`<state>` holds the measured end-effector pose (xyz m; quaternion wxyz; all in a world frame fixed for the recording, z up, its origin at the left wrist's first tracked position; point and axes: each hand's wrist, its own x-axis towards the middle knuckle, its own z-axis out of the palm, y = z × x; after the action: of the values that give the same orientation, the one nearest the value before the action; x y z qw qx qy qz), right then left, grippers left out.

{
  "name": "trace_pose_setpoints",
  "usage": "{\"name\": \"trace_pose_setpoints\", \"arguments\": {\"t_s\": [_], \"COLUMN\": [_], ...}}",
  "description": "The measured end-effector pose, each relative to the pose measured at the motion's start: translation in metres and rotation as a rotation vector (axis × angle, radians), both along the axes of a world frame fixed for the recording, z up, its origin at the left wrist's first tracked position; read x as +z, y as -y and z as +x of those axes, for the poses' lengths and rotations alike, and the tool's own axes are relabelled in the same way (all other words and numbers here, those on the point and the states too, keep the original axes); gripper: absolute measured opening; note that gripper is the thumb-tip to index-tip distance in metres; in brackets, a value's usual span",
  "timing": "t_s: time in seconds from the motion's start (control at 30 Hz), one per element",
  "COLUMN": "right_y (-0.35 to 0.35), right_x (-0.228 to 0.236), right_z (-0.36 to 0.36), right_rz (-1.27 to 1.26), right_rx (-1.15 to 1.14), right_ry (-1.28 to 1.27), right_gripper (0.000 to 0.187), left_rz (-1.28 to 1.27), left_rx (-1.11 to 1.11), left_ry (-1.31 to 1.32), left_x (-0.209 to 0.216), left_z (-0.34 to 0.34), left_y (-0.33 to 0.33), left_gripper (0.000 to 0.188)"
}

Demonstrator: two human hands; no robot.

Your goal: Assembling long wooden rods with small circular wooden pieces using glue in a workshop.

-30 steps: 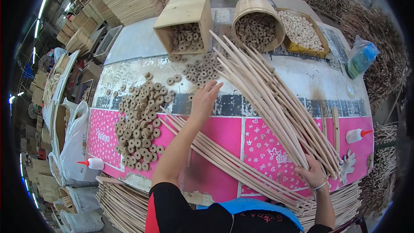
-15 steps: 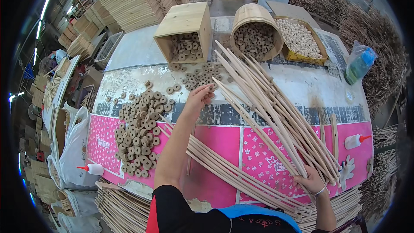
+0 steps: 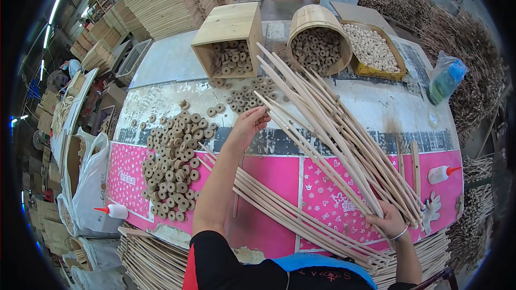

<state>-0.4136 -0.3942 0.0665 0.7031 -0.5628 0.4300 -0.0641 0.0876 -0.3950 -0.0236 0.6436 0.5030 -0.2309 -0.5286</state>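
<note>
My left hand (image 3: pixel 249 128) is closed in a pinch at the upper end of a thin wooden stick (image 3: pixel 290 133). A small brown wooden ring seems to be between its fingertips, mostly hidden by them. Low on the right, my right hand (image 3: pixel 388 220) is wrapped round the lower ends of several pale wooden sticks (image 3: pixel 328 138), which fan out up and away to the left. Beside them lies a bundle of darker sticks (image 3: pixel 371 156), some with small rings on them. Loose small wooden rings (image 3: pixel 252 95) lie just beyond my left hand.
Left of my forearm is a heap of larger wooden rings (image 3: pixel 174 169). More sticks (image 3: pixel 290 209) cross the pink cover (image 3: pixel 269 180). Behind stand a wooden box (image 3: pixel 228 27), a wooden tub (image 3: pixel 309 19) and a yellow bead tray (image 3: pixel 400 74). Glue bottles (image 3: pixel 115 211) and a glove (image 3: pixel 431 214) lie nearer.
The sticks in my right hand have shifted left at their upper ends, bringing one stick's tip to my left fingertips. My left hand has stayed almost in place.
</note>
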Motion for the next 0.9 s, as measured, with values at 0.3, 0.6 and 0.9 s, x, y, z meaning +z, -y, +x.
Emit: {"name": "trace_pose_setpoints", "arguments": {"t_s": [0.3,0.6,0.9], "right_y": [0.001,0.043,0.034], "right_x": [0.002,0.043,0.025], "right_z": [0.011,0.114,0.088], "right_rz": [-0.040,-0.293,-0.222], "right_rx": [-0.026,0.067,-0.023], "right_ry": [0.002,0.063,0.089], "right_gripper": [0.027,0.026,0.029], "left_rz": [-0.081,-0.251,-0.003], "left_rx": [0.035,-0.004,0.099], "left_ry": [-0.158,-0.112,1.845], "left_x": [0.008,0.066,0.007], "left_z": [0.004,-0.007,-0.012], "left_y": [-0.002,0.007,0.008], "left_gripper": [0.023,0.023,0.019]}}
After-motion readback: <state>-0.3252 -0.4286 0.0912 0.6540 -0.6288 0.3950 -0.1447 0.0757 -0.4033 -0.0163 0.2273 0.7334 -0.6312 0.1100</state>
